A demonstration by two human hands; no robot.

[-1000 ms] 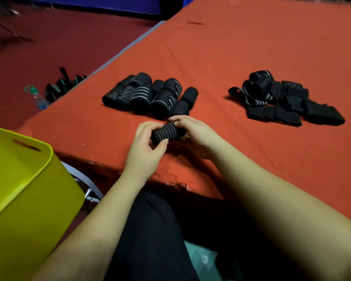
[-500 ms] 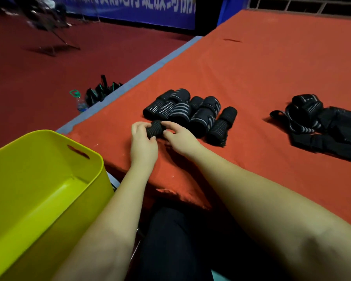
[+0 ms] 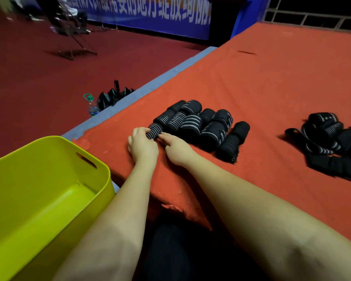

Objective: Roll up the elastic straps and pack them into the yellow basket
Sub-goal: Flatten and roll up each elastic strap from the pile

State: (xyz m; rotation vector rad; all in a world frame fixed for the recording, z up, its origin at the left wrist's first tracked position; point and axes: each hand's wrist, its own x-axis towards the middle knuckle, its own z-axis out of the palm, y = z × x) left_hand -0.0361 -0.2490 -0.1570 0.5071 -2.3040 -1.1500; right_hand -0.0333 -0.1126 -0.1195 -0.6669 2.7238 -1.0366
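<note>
The left hand (image 3: 143, 144) is gripping a rolled strap (image 3: 154, 131) with curled fingers, the right hand (image 3: 175, 148) pinching its other end, both resting on the red table (image 3: 272, 88). The roll is touching the row of finished rolls (image 3: 201, 124). Loose straps (image 3: 332, 142) are lying well apart, rightward. The yellow basket (image 3: 49, 179) is sitting beside the table's near-left edge.

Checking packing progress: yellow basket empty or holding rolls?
Empty as far as visible: the yellow basket shows bare floor and walls; its near part is cut off.
</note>
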